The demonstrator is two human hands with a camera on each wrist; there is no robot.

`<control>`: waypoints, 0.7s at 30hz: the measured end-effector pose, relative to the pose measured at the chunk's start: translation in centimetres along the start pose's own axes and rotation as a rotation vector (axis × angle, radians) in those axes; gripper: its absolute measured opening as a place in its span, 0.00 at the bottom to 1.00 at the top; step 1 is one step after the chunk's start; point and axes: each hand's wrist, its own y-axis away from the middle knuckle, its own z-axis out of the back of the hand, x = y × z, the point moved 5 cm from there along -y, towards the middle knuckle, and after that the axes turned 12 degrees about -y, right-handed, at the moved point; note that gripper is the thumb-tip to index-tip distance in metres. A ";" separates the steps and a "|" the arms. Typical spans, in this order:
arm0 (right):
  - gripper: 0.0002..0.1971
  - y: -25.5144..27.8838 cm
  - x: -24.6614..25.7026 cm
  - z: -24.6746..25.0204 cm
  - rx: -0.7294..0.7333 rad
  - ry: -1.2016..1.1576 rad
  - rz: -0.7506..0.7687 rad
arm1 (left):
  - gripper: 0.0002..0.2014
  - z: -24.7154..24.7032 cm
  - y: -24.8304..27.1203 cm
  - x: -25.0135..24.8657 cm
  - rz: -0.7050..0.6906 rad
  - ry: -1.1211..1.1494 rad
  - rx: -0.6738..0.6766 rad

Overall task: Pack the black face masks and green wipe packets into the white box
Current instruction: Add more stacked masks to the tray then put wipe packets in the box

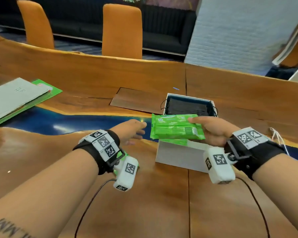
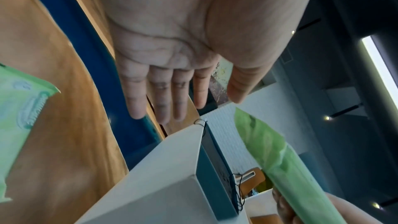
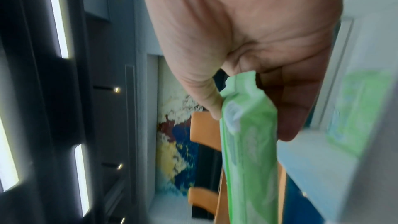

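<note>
Above white box [image 1: 179, 156], right hand [image 1: 213, 130] grasping green wipe packet [image 1: 176, 128]; left hand [image 1: 129, 131] released

Wooden table [image 1: 76, 69], blue resin strip; 2 orange chairs [image 1: 122, 31] behind; white brick pillar [image 1: 239, 35].

White box [image 1: 180, 156], open: black face masks [image 1: 187, 107] stacked inside; green wipe packet [image 1: 176, 128] level above it, possibly another beneath.
</note>
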 end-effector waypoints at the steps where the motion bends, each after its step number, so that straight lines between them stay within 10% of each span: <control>1: 0.12 -0.1 0.6 1.3 -0.041 -0.005 0.004 | 0.20 -0.6 -0.5 -0.3 0.019 -0.032 0.014; 11: 0.08 -3.7 1.3 7.6 -0.319 0.125 -0.091 | 0.24 -5.5 -5.6 -1.7 0.070 -0.065 0.170; 21: 0.04 -9.0 -0.5 7.4 -0.263 0.374 -0.200 | 0.27 -5.7 -7.5 -1.2 0.052 -0.033 0.242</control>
